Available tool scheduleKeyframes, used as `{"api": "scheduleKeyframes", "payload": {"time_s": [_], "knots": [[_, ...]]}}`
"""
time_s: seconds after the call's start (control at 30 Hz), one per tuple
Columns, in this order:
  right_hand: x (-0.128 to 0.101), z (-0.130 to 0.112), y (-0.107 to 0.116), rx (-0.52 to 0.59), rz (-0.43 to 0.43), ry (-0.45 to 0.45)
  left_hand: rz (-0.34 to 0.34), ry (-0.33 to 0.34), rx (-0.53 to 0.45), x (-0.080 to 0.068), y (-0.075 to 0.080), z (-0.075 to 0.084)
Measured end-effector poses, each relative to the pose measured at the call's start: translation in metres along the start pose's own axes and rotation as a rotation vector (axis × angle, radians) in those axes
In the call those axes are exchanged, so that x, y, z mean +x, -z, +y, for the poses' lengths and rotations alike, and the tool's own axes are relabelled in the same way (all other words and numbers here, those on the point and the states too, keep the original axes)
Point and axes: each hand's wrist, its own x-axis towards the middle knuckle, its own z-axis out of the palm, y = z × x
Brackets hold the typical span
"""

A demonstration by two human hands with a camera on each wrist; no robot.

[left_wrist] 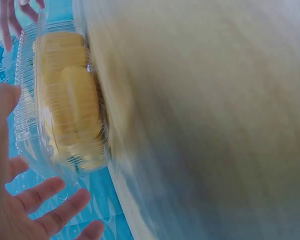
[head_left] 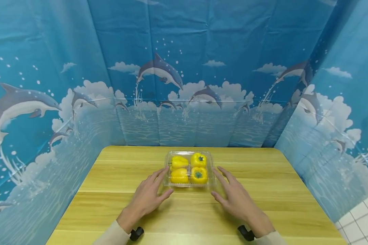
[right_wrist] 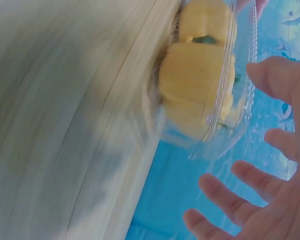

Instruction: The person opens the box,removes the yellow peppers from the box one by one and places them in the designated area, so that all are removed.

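A clear plastic clamshell box (head_left: 186, 185) stands on the wooden table, and several yellow bell peppers (head_left: 198, 175) lie inside it, some with green stems showing. Its lid looks closed over them. My left hand (head_left: 148, 195) is at the box's left side, fingers spread and thumb apart. On the opposite side my right hand (head_left: 236, 197) mirrors it, fingers likewise extended. Both wrist views show the peppers (left_wrist: 72, 100) (right_wrist: 192, 75) through the ribbed plastic between the hands. Whether any fingertip touches the box, I cannot tell.
The table (head_left: 110, 177) is pale wood with rounded far corners. A blue curtain (head_left: 233, 41) printed with dolphins hangs behind it and along both sides. White tiles (head_left: 363, 217) show at the lower right. A black wrist strap (head_left: 136, 233) sits on each arm.
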Motion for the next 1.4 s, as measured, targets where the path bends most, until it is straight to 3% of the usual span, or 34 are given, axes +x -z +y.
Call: {"api": "scheduleKeyframes", "payload": {"time_s": [0.4, 1.03, 1.4], "knots": [[0.004, -0.007, -0.009, 0.019, -0.008, 0.009, 0.113, -0.090, 0.010, -0.003, -0.006, 0.002], [-0.008, -0.007, -0.001, 0.006, 0.059, 0.043, 0.140, -0.135, 0.020, -0.014, -0.003, 0.013], [-0.013, -0.010, 0.002, -0.038, 0.124, 0.144, 0.173, -0.197, 0.026, -0.024, -0.002, 0.016]]}}
